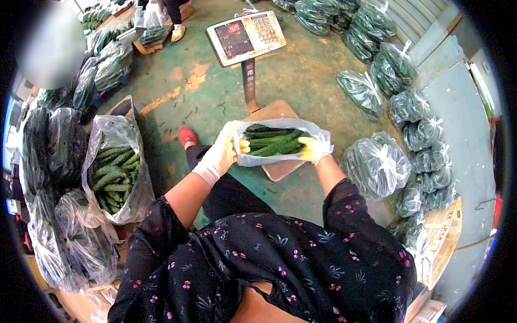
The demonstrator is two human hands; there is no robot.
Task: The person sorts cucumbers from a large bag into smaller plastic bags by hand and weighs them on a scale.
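A clear plastic bag of cucumbers is held out in front of me, its top open and the long green cucumbers lying side by side in it. My left hand, in a white and yellow glove, is closed on the bag's left end. On the right end, my gloved right hand grips the bag, with its yellow fingertips over the cucumber ends. Under the bag is the platform of a weighing scale; whether the bag rests on it cannot be made out. The scale's display shows red digits.
To my left stands a large open bag of cucumbers, beside several filled, dark-looking bags. Tied bags of cucumbers line the right side along a grey wall. Another person's foot shows at the top.
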